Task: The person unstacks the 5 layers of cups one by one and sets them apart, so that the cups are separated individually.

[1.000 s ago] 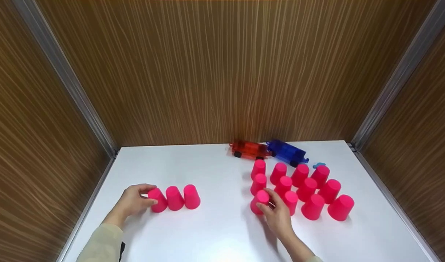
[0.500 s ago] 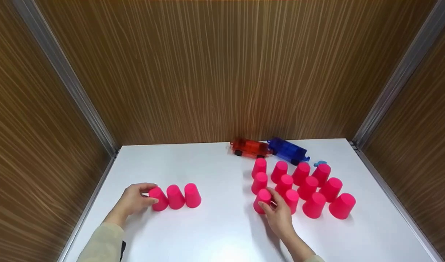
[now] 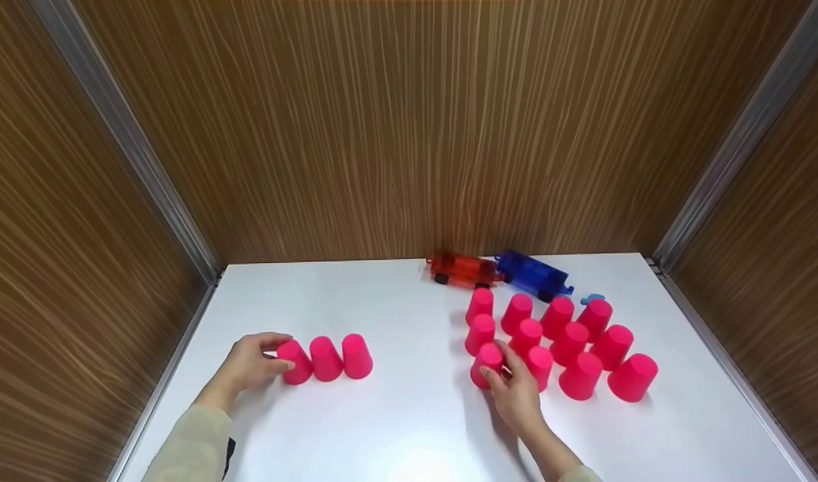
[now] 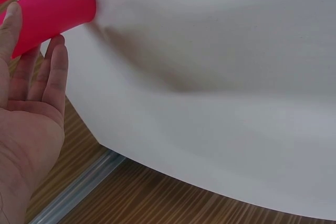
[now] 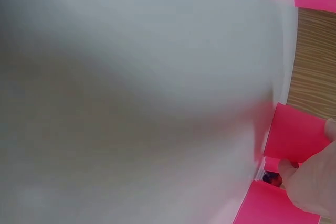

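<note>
On the left of the head view, my left hand (image 3: 252, 363) holds the leftmost pink cup (image 3: 294, 362) of a short row of three. Its thumb and fingers lie on opposite sides of that upside-down cup. Beside it stand the middle cup (image 3: 326, 359) and the right-hand cup (image 3: 357, 357) of the row. My right hand (image 3: 516, 391) grips the front left pink cup (image 3: 486, 367) of a larger group, between thumb and fingers. In the right wrist view this hand (image 5: 315, 179) shows only partly, beside its cup (image 5: 295, 134).
Several more upside-down pink cups (image 3: 581, 377) stand in rows to the right of my right hand. Behind them lie a red toy wagon (image 3: 464, 269), a blue toy wagon (image 3: 532, 274) and a small light-blue piece (image 3: 592, 299). Wood-patterned walls (image 3: 395, 134) enclose the white table (image 3: 395, 428).
The cup in my right hand has shifted slightly to the right, towards its neighbour. My left hand keeps its hold on the leftmost cup. The whole head view has drifted a little.
</note>
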A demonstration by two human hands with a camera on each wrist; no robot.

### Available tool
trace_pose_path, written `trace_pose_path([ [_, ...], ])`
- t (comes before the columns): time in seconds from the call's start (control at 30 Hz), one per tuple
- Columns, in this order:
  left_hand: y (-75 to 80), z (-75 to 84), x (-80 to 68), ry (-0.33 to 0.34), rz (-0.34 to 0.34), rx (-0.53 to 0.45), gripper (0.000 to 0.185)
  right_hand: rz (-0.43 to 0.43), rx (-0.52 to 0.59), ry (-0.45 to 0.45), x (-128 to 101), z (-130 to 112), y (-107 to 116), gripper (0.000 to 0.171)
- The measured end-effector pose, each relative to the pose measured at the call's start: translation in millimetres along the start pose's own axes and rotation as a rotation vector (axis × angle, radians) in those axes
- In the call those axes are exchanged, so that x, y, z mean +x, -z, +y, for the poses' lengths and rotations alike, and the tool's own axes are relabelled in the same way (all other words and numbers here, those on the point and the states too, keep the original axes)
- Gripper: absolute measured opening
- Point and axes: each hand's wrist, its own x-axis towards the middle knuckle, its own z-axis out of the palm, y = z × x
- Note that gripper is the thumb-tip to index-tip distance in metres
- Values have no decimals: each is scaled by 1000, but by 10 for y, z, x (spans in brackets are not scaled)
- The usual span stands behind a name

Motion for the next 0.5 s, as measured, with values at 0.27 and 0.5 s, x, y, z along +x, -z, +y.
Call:
trace_pose_path([
  [0.27,0,10,12,2,0,-12,61,-36,16,-20,13,-52,62,83],
  [0.5,-16,-18,11,-12,-1,-17,59,7,16,102,-25,-229,127,88],
])
